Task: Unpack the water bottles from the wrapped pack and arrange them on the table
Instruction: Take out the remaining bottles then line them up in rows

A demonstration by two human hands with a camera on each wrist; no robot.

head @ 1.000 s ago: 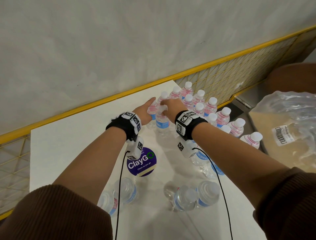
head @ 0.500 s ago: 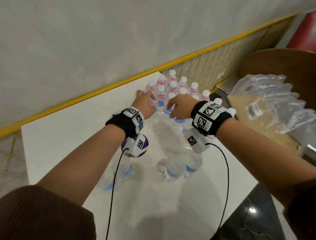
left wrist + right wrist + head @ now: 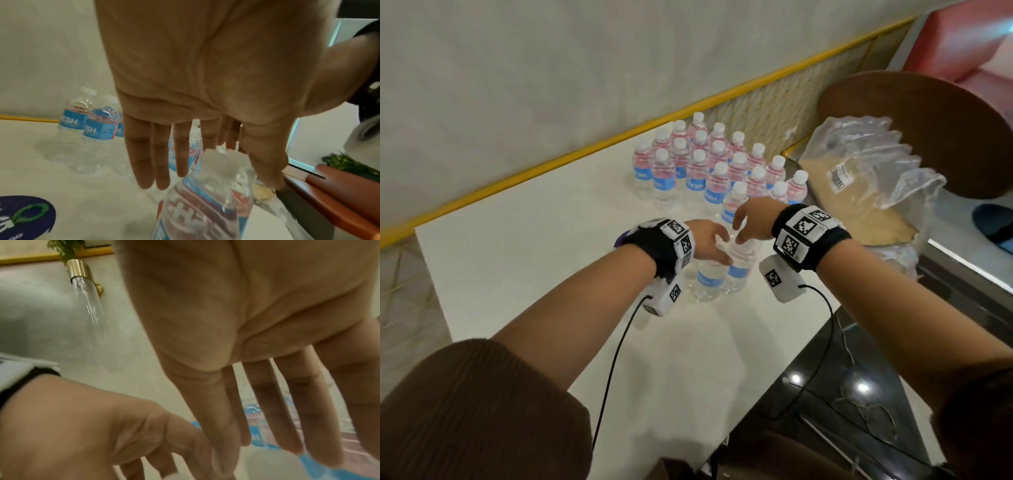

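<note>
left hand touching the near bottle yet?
Cannot tell. In the head view the left hand overlaps the near bottle; in the left wrist view its straight fingers hang above the cap, with neither contact nor a gap plain.

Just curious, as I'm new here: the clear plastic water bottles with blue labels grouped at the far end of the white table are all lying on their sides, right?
Not quite. The head view shows the clear plastic water bottles with blue labels standing upright, white caps up, at the far end of the white table.

White table in front of me: cluster of upright water bottles at far edge, two more bottles nearer, purple round sticker w/ green logo.
</note>
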